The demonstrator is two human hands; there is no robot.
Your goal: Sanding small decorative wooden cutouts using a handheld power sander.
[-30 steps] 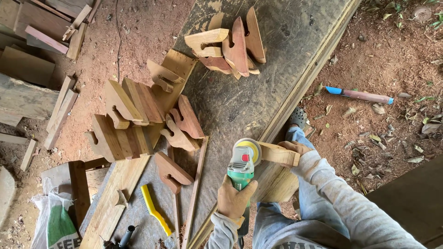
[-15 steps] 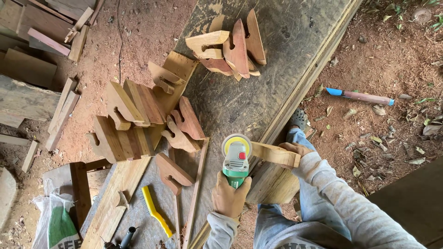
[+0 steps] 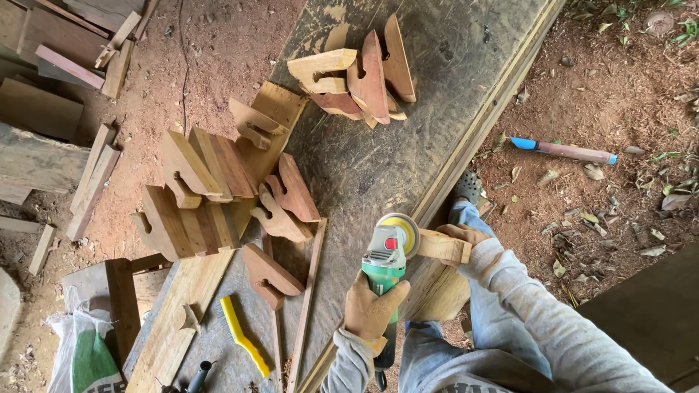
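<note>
Your left hand (image 3: 373,309) was clenched around the body of the green angle grinder (image 3: 384,271), and your right hand (image 3: 460,236) gripped the small wooden piece (image 3: 441,246) with its fingers, pressing its end against the yellow sanding disc (image 3: 403,231). Compared with a moment before, the grinder had edged slightly up the surface (image 3: 408,145), so the sanding appeared underway. Beyond lay a yellow brush (image 3: 242,337), then stacked cut wooden brackets (image 3: 204,189), and another pile (image 3: 360,76) farther off.
</note>
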